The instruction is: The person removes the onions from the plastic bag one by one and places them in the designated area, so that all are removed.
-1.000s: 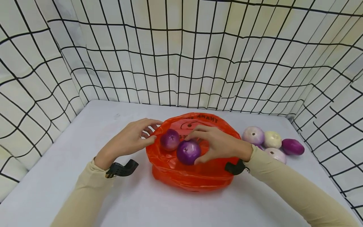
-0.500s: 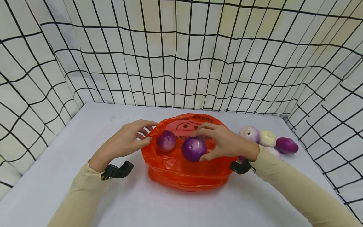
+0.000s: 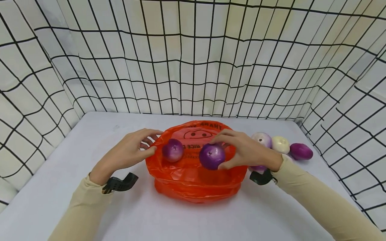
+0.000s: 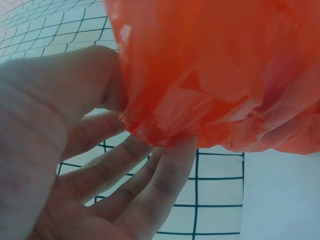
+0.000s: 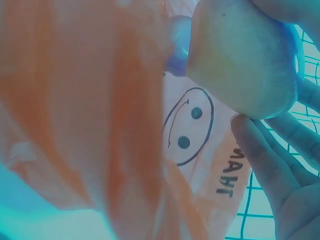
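A red plastic bag [image 3: 196, 189] stands with its mouth wide, a smiley face and lettering on its inner back wall. My left hand [image 3: 126, 150] holds the bag's left rim, thumb on one side and fingers on the other; the left wrist view shows the crumpled film [image 4: 200, 75] between them. My right hand [image 3: 244, 149] grips a purple onion [image 3: 212, 156] over the mouth, thumb below and fingers above. In the right wrist view this onion's side [image 5: 240, 60] looks pale yellow. Another purple onion [image 3: 173, 150] lies against the bag's inside at left.
Right of the bag lie several more onions: a pale lilac one [image 3: 261, 139], a white one [image 3: 280, 144] and an elongated dark purple one [image 3: 301, 151]. My right forearm partly covers that group. Black netting [image 3: 193, 67] over white walls surrounds the white table [image 3: 193, 222].
My right hand has carried the onion right and slightly up, away from the one at the bag's left side. My left hand stays at the rim. The whole head view has shifted a little.
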